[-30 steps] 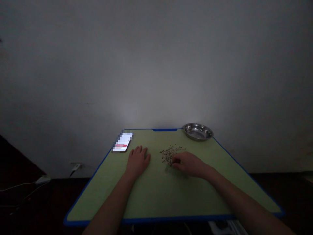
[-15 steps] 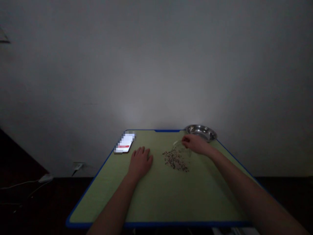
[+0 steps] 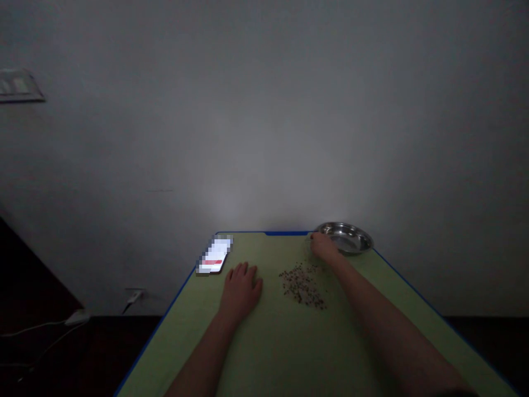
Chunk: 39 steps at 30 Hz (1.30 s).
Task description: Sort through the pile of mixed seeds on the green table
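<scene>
My left hand [image 3: 241, 289] lies flat on the green table [image 3: 264, 353], fingers stretched out, holding nothing. Right of it is a loose, spread-out heap of small dark beans and pale grains [image 3: 303, 286]. Beyond the heap, my right hand [image 3: 324, 246] has its fingers closed on a clear container [image 3: 308, 241], whose see-through wall shows only faintly; its exact kind is hard to make out. Just behind and to the right of this hand stands a shiny steel basin [image 3: 351, 240], its left part overlapped by the hand.
A lit phone [image 3: 215, 255] lies at the table's back left. The grey wall [image 3: 264, 138] rises directly behind the blue table edge [image 3: 289, 233]. At the lower left, a plug [image 3: 134, 296] sits in a wall socket, and white cables [image 3: 41, 325] trail across the dark floor.
My right hand has moved back and slightly left relative to the basin, away from the heap, with the clear container. My left hand stays flat in place. The camera has tilted up a little.
</scene>
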Motion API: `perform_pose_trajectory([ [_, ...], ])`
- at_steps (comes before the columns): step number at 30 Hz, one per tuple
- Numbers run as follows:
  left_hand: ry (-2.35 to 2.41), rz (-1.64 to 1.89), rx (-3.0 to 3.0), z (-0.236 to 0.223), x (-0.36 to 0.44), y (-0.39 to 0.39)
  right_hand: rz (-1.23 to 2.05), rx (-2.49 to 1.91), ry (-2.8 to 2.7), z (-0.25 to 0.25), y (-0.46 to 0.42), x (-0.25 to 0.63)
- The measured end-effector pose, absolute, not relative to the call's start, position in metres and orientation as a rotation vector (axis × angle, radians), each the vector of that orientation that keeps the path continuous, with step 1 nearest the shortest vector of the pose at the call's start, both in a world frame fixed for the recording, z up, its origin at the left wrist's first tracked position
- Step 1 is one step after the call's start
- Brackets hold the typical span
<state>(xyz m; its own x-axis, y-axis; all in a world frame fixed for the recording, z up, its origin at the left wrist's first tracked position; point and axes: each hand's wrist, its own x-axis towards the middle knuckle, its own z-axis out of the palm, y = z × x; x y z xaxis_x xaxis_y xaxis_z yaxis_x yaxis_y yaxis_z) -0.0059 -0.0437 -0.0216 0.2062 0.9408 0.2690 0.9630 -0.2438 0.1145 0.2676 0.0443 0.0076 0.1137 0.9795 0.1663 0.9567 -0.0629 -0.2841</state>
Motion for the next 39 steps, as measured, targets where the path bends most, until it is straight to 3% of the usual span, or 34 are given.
perform_pose_trajectory([
  [27,-1.948,-0.547,-2.405,-0.021,-0.009,-0.044,0.294,-1.762,-2.027,-0.011,0.059,0.201],
  [39,-2.015,-0.933,-2.417,-0.022,-0.014,-0.037,0.363,-1.564,-2.196,-0.009,0.057,0.175],
])
